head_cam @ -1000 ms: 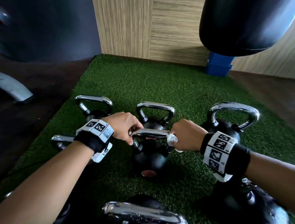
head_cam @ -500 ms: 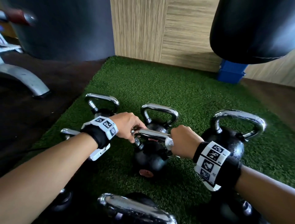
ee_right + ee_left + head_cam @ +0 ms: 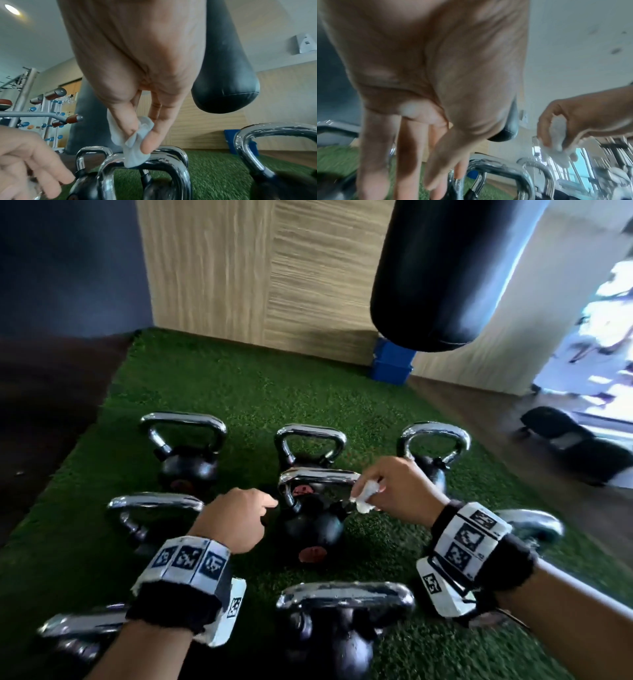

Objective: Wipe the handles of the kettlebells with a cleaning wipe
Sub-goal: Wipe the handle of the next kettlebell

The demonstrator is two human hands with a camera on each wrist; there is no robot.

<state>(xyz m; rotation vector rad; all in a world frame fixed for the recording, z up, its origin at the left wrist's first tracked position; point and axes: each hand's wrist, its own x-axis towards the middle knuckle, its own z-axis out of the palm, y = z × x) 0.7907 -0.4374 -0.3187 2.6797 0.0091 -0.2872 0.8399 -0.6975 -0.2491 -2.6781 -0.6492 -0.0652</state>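
Left hand [image 3: 236,523] has let go of the handle [image 3: 318,475] and drifted back to eight o'clock, fingers loose. Right hand [image 3: 397,487] has lifted, grip pinching the wipe [image 3: 368,496] at the bar's three o'clock end; this handle looks nearly finished.

Pretty clearly a gym: rows of chrome-handled kettlebells [image 3: 310,518] on a green turf mat [image 3: 239,392], a black punching bag [image 3: 442,272] hanging over its far corner, plus a weight machine [image 3: 25,108] and a rack of small dumbbells [image 3: 53,121] off to the side.
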